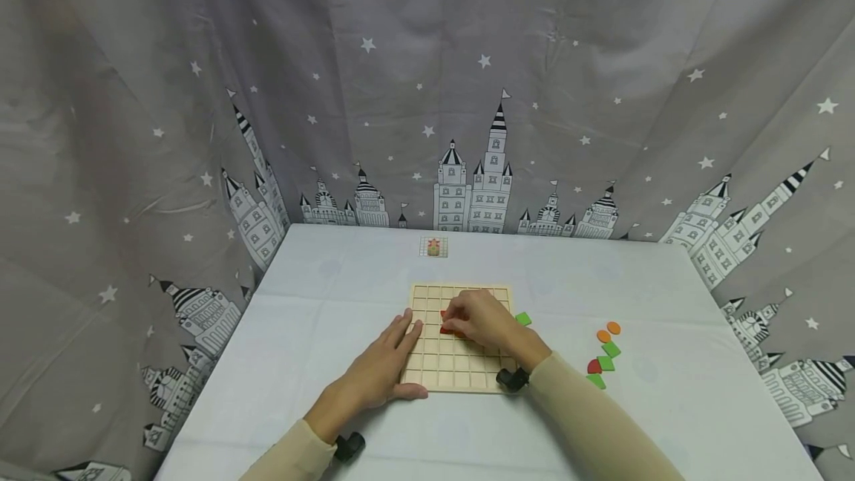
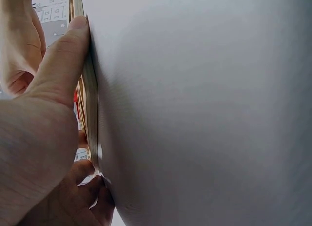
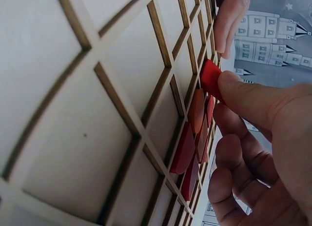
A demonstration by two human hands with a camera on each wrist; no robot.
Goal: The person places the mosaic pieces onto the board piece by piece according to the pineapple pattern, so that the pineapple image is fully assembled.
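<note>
Red flat wooden tile [image 3: 210, 78], pinched at its edge by the thumb and fingers [image 3: 253, 101] of the right hand [image 1: 482, 323], tilted over a cell near the middle of the pale wooden grid tray [image 1: 427, 377]; the wrist view shows it just above the cell, whether it touches the floor of the cell cannot be told. Several more red and orange flat pieces [image 3: 187, 150] lie in adjoining cells of the same tray, under the right hand's curled fingers; their exact number is hidden. The remaining cells in view hold nothing. Left hand [image 1: 382, 367] rests flat at the tray's left edge, fingers straight and laid on the grid, thumb [image 2: 61, 65] pressed along the near rim. Tray sits near the centre of the white worktop [image 1: 314, 295]. One green square tile [image 1: 523, 318] lies on the worktop just beside the tray's right edge. Well to the right: loose group of two orange round pieces [image 1: 608, 331], green squares [image 1: 608, 355] and one red piece [image 1: 594, 367]. Small pattern card [image 1: 433, 246] at the far edge of the worktop. Grey curtain printed with castles and stars [image 1: 467, 95] behind.
</note>
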